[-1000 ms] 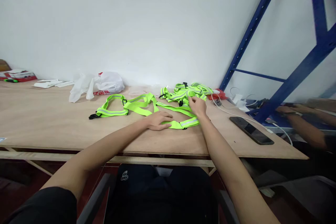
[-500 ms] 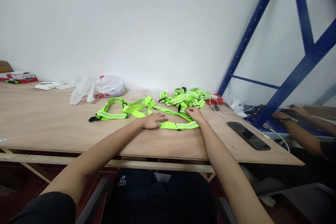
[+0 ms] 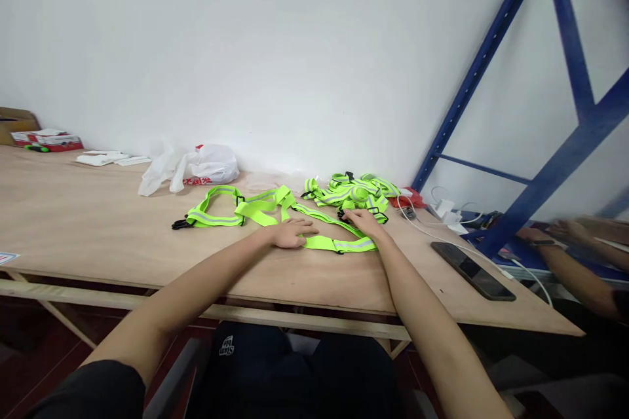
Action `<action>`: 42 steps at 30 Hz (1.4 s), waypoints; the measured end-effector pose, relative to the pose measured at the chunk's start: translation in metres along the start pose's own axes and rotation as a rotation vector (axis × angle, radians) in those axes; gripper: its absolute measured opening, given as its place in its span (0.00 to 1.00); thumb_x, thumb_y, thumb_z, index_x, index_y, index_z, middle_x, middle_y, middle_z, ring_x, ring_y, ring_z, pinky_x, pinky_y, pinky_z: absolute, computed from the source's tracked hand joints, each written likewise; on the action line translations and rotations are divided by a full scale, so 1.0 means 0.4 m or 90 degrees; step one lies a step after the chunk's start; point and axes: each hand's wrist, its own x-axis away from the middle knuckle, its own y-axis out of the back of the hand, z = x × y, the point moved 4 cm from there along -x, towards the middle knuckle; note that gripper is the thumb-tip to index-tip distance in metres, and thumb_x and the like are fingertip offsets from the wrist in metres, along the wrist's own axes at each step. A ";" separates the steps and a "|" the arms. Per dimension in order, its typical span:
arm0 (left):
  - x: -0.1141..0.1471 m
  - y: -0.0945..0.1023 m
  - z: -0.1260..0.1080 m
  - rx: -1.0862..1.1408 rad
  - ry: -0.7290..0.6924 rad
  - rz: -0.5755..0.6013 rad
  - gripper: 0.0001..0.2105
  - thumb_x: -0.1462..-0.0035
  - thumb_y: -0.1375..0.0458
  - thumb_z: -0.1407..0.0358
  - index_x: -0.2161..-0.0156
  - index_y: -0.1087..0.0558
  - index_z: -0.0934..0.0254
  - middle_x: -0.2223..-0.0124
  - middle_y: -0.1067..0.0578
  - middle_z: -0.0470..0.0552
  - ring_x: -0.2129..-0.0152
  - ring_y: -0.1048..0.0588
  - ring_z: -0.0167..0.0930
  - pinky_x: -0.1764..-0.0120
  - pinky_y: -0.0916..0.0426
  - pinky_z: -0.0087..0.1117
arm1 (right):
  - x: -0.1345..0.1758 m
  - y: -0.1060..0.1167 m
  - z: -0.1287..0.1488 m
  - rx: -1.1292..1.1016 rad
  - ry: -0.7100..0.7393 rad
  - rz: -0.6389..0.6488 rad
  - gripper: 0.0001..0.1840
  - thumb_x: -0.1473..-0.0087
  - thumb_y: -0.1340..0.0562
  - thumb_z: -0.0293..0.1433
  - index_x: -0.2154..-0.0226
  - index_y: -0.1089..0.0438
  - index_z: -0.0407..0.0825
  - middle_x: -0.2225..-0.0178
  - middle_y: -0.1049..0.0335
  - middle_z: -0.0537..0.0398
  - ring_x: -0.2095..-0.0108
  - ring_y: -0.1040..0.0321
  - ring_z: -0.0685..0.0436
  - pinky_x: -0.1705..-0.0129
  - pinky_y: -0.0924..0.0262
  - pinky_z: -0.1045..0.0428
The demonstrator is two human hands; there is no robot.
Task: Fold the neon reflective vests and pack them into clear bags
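A neon-yellow reflective strap harness (image 3: 354, 246) with grey stripes lies spread over the wooden table, a black buckle (image 3: 181, 224) at its left end. My left hand (image 3: 293, 234) rests flat on the harness's middle, fingers stretched out and holding nothing. Farther right, my right hand (image 3: 364, 221) has its fingertips closed on a black buckle (image 3: 342, 215) at the near edge of a heap of similar straps (image 3: 361, 191). The fingers partly cover that buckle, and which strap it belongs to cannot be made out.
White plastic bags (image 3: 213, 163) and papers (image 3: 111, 158) lie along the wall. A phone (image 3: 472, 270), a white cable and chargers (image 3: 446, 211) are at the right, beside a blue metal frame (image 3: 476, 72). Another person's arm (image 3: 574, 268) shows beyond it.
My right hand's fingertips have moved left onto the black buckle by the heap. My left hand stays on the harness. The whole view has shifted slightly.
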 end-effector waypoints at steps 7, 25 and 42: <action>-0.002 0.003 -0.008 0.007 0.011 -0.008 0.30 0.38 0.52 0.60 0.30 0.44 0.56 0.27 0.49 0.54 0.31 0.51 0.45 0.35 0.54 0.54 | -0.073 -0.022 0.048 0.066 0.033 0.119 0.26 0.37 0.47 0.46 0.61 0.20 0.46 0.58 0.20 0.46 0.60 0.27 0.38 0.56 0.35 0.50; -0.030 -0.027 -0.015 0.002 -0.039 -0.052 0.28 0.39 0.54 0.66 0.34 0.42 0.56 0.29 0.43 0.54 0.34 0.45 0.46 0.38 0.50 0.61 | -0.173 0.005 -0.017 0.195 -0.009 0.066 0.12 0.47 0.39 0.34 0.68 0.23 0.44 0.65 0.22 0.47 0.63 0.28 0.41 0.59 0.38 0.51; -0.025 -0.029 -0.014 -0.009 -0.013 -0.063 0.29 0.40 0.54 0.67 0.33 0.44 0.55 0.29 0.44 0.53 0.33 0.46 0.43 0.37 0.50 0.58 | 0.159 0.156 -0.071 -0.109 0.026 0.259 0.35 0.63 0.31 0.31 0.47 0.25 0.50 0.41 0.30 0.46 0.40 0.35 0.30 0.39 0.39 0.39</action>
